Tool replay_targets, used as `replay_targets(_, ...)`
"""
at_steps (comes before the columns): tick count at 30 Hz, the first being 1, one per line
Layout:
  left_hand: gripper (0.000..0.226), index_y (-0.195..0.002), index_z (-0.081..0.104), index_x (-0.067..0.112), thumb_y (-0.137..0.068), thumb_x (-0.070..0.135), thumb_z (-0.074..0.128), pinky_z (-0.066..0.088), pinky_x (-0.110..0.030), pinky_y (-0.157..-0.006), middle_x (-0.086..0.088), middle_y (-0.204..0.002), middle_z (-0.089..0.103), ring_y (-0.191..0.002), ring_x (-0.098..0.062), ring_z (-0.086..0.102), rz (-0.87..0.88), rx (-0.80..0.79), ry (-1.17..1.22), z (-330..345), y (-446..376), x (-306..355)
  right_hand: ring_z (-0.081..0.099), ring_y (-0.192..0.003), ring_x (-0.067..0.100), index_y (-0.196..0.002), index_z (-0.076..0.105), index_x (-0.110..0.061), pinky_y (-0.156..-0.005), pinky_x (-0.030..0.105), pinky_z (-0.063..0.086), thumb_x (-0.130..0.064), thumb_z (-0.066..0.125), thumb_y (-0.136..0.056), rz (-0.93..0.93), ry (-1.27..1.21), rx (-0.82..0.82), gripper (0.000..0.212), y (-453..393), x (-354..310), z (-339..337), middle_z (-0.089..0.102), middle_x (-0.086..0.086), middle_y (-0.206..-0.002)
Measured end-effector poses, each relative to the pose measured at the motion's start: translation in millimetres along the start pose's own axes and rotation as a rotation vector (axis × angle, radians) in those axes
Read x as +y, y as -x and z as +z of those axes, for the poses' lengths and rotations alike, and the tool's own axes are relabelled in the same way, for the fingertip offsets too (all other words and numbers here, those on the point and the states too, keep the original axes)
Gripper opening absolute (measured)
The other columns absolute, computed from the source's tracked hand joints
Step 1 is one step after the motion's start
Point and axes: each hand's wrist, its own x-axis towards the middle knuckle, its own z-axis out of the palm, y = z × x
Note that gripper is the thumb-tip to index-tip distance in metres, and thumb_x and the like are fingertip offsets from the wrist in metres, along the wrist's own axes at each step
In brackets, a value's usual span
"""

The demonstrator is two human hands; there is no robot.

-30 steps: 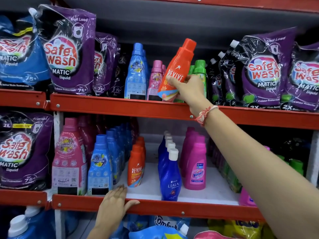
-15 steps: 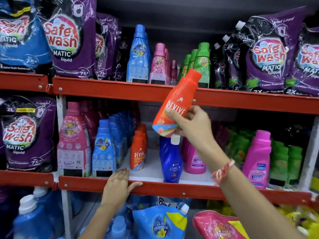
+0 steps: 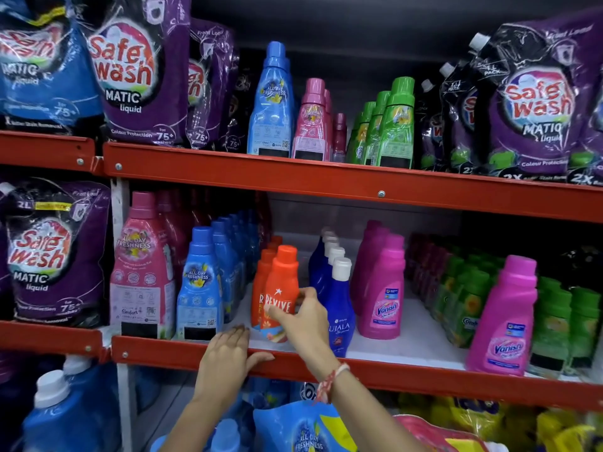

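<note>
My right hand (image 3: pixel 301 316) grips an orange Revive bottle (image 3: pixel 281 290) round its lower body and holds it upright at the front of the middle shelf (image 3: pixel 408 378). It stands in front of a row of matching orange bottles (image 3: pixel 262 282). My left hand (image 3: pixel 225 360) rests flat with straight fingers on the shelf's red front edge, just left of and below the bottle.
Blue Ujala bottles (image 3: pixel 337 308) stand right of the orange one, pink Vanish bottles (image 3: pixel 380 298) beyond. Blue softener bottles (image 3: pixel 202 285) stand to its left. The upper shelf (image 3: pixel 326 181) carries bottles and purple Safe Wash pouches (image 3: pixel 137 73). Pouches lie below.
My right hand has brought the orange bottle down from the upper shelf to the middle shelf and turned it upright. My left hand has stayed on the shelf edge.
</note>
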Motion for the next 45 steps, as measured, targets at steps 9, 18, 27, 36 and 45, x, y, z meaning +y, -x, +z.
replay_targets(9,0.093,-0.086,0.073,0.0,-0.086,0.07,0.012,0.034,-0.035,-0.088,-0.013,-0.086,0.075,-0.079,-0.024,0.071,-0.018,0.012,0.012,6.5,-0.3,-1.1,0.063,-0.11,0.035,-0.11,0.046,-0.009,-0.092,0.044,0.052,-0.04,0.076,-0.076,0.081,0.098,-0.006,0.055,-6.6,12.3,21.3,0.065,0.014,-0.119)
replay_targets(18,0.092,-0.087,0.073,0.002,-0.085,0.07,0.011,0.033,-0.035,-0.089,-0.011,-0.085,0.075,-0.08,-0.023,0.071,-0.015,0.01,0.006,1.4,1.2,-0.4,0.064,-0.109,0.035,-0.114,0.043,-0.012,-0.089,0.043,0.052,-0.046,0.074,-0.077,-0.019,0.188,-0.011,0.059,0.1,21.7,27.3,0.066,0.012,-0.118)
replay_targets(27,0.092,-0.087,0.072,0.001,-0.083,0.073,0.015,0.035,-0.032,-0.088,-0.012,-0.087,0.075,-0.083,-0.025,0.071,-0.024,-0.069,0.023,-3.9,1.8,-0.3,0.069,-0.095,0.015,-0.117,0.055,-0.022,-0.087,0.032,0.053,-0.03,0.072,-0.08,-0.217,0.13,0.012,0.041,22.0,44.0,-4.0,0.069,-0.006,-0.104)
replay_targets(36,0.093,-0.092,0.071,0.001,-0.081,0.075,0.014,0.043,-0.031,-0.089,-0.014,-0.092,0.074,-0.089,-0.028,0.068,0.006,-0.087,0.012,-2.8,4.8,-3.4,0.065,-0.068,0.0,-0.085,0.062,-0.022,-0.061,0.001,0.042,-0.01,0.069,-0.085,-0.164,0.068,0.393,0.014,29.3,93.1,-100.2,0.066,-0.009,-0.076)
replay_targets(45,0.094,-0.088,0.07,-0.001,-0.082,0.073,0.013,0.056,-0.044,-0.078,-0.018,-0.088,0.073,-0.084,-0.033,0.069,0.036,-0.043,0.008,-3.2,2.8,0.4,0.036,-0.126,0.039,-0.137,0.038,0.006,-0.1,0.037,0.027,-0.007,0.073,-0.08,0.075,0.165,0.9,0.068,21.0,143.2,-184.3,0.04,0.03,-0.134)
